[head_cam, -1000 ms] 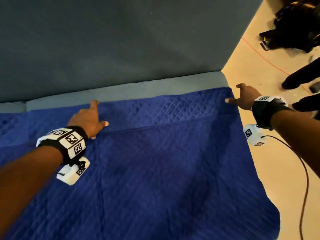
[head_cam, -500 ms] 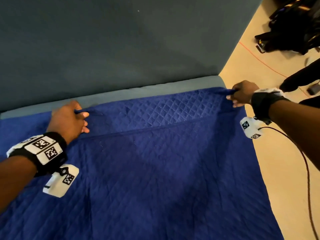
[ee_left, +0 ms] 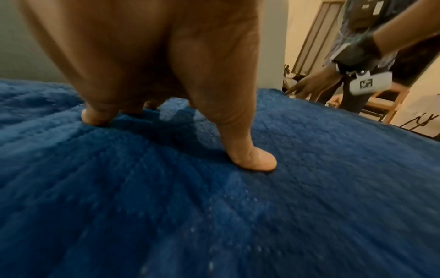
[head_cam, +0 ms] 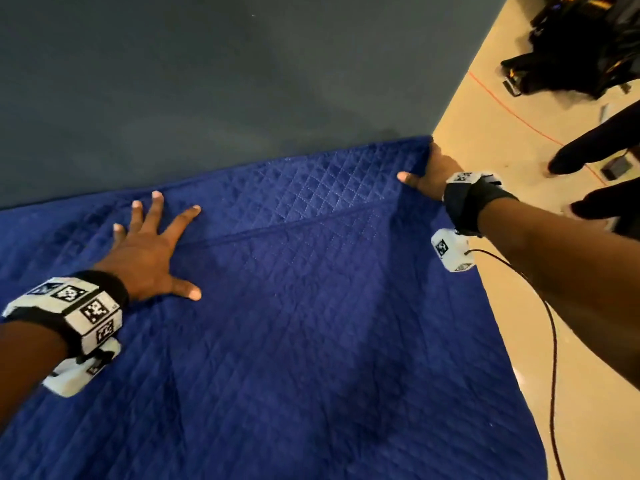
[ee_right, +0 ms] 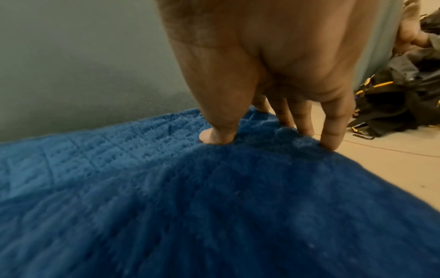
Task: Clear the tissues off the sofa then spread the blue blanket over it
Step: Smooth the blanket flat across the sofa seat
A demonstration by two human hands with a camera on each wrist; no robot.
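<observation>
The blue quilted blanket (head_cam: 311, 323) lies spread over the sofa seat, its far edge up against the grey-blue backrest (head_cam: 242, 81). My left hand (head_cam: 152, 251) rests flat on it with fingers spread, and its thumb (ee_left: 257, 163) presses into the fabric. My right hand (head_cam: 429, 171) presses on the blanket's far right corner, with its thumb (ee_right: 214, 135) and straight fingers (ee_right: 331, 135) bearing down on the edge. No tissues show in any view. The seat itself is hidden under the blanket (ee_right: 190, 206).
Beige floor (head_cam: 571, 427) runs along the sofa's right end, where the blanket hangs over. Black bags (head_cam: 581, 46) lie at the far right. Another person's dark legs (head_cam: 588, 150) stand nearby. A cable (head_cam: 550, 341) trails from my right wrist.
Half a second ago both hands gripped the blanket's far edge and a strip of seat showed. Now the edge reaches the backrest and both hands lie flat on the fabric.
</observation>
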